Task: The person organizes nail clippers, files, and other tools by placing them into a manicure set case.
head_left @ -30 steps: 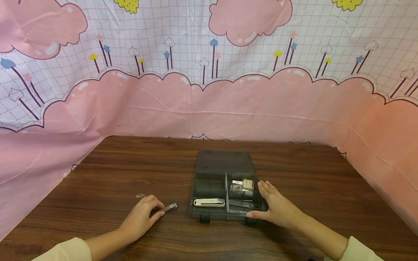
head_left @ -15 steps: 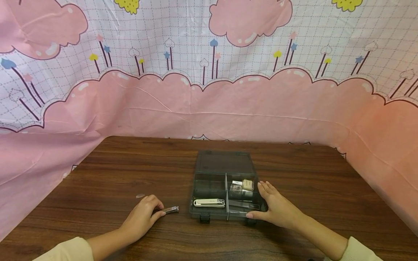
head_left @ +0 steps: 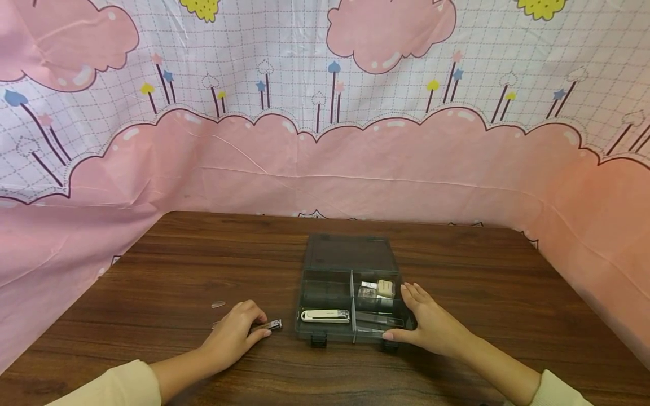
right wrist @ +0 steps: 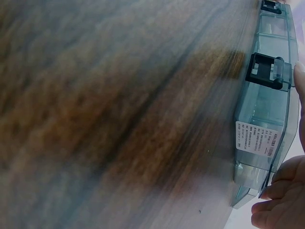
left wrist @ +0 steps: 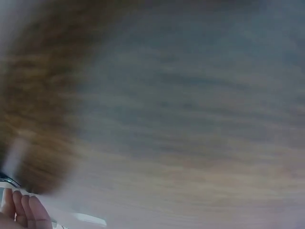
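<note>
My left hand (head_left: 232, 336) rests low over the table and pinches a small metal nail clipper (head_left: 274, 325) between thumb and fingers. The clipper's head points right, toward the box; its rear is hidden by the fingers. My right hand (head_left: 438, 322) grips the right side of a dark, see-through compartment box (head_left: 325, 334), thumb at the front edge, fingers along the side. A larger white nail clipper (head_left: 325, 316) lies in the front left compartment. Small bottles (head_left: 386, 288) fill the back right one, and a thin flat tool (head_left: 378, 319) the front right one.
The box lid (head_left: 350, 252) lies folded back behind the box. A thin clear piece (head_left: 218, 304) lies on the wooden table (head_left: 203, 254), with another partly visible near my left hand. Patterned cloth (head_left: 315, 163) surrounds the table's back and sides.
My left hand has shifted slightly right with the small nail clipper, closer to the box. A second clear piece now shows behind it. My right hand has stayed on the box.
</note>
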A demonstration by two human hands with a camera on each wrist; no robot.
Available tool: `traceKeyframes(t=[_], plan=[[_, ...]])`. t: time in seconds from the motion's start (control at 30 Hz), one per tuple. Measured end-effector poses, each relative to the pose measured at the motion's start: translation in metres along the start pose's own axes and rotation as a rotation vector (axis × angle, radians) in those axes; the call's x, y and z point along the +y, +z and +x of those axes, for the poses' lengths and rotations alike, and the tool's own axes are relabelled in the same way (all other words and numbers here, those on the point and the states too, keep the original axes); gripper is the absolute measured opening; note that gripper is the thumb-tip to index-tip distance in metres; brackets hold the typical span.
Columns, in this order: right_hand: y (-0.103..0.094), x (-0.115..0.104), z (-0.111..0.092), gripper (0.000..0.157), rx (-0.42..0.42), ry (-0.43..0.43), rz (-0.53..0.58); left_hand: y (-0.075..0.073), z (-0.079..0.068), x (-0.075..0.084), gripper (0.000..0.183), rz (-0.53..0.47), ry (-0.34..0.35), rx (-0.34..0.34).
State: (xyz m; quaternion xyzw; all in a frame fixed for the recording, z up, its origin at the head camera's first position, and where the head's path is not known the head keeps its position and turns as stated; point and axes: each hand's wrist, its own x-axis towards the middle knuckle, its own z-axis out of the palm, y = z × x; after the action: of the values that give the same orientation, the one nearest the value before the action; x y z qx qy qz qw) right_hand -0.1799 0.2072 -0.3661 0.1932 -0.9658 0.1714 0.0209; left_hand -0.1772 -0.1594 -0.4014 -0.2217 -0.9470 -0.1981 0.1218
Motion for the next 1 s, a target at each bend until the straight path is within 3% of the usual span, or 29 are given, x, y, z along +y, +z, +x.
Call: traceKeyframes(t=[0.47,0.77,1.0], plan=[[0.000,-0.001,-0.001,0.105,0.010,-0.011,-0.002,0.002,0.001,0.003,0.011,-0.018,0.013,-0.005],[0.001,0.001,0.000,0.106,0.013,-0.009,-0.005,-0.002,0.007,0.006,0.011,-0.016,0.039,0.037],[0.002,0.001,0.000,0.107,-0.004,0.007,0.003,-0.008,0.016,0.014,0.012,-0.065,0.092,0.110]])
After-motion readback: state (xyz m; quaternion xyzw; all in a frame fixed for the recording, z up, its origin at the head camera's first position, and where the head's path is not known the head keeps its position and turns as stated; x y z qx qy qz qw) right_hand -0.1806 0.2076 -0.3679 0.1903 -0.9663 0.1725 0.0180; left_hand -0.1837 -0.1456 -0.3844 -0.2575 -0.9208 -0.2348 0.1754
